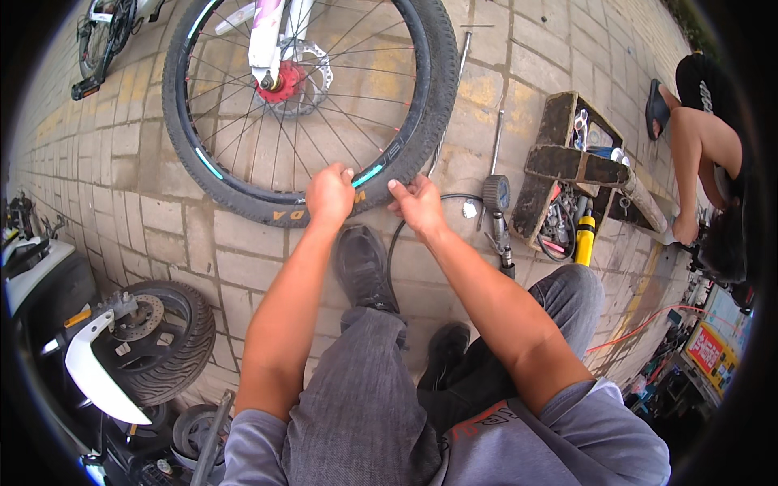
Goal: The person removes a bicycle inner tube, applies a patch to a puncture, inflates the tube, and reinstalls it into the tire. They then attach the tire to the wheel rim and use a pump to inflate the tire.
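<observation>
A bicycle wheel with a black knobby tire (442,69) stands in front of me. Its dark rim (243,190) bears teal stripes, and a red hub (279,83) with a disc brake rotor (312,69) sits in a white fork (266,40). My left hand (328,194) is closed on the near part of the tire, over the rim edge. To its right, my right hand (420,204) grips the same tire, thumb on the sidewall; its fingertips are partly hidden. Beside my right hand lies a tire inflator (497,198) with a round gauge and a black hose (393,243).
Right of the inflator stands a wooden toolbox (559,166) with tools and a yellow cylinder (584,240). Metal rods (498,142) lie on the brick paving. Another person (705,138) crouches far right. At left is a motor scooter wheel (174,348); my shoe (361,263) is below the tire.
</observation>
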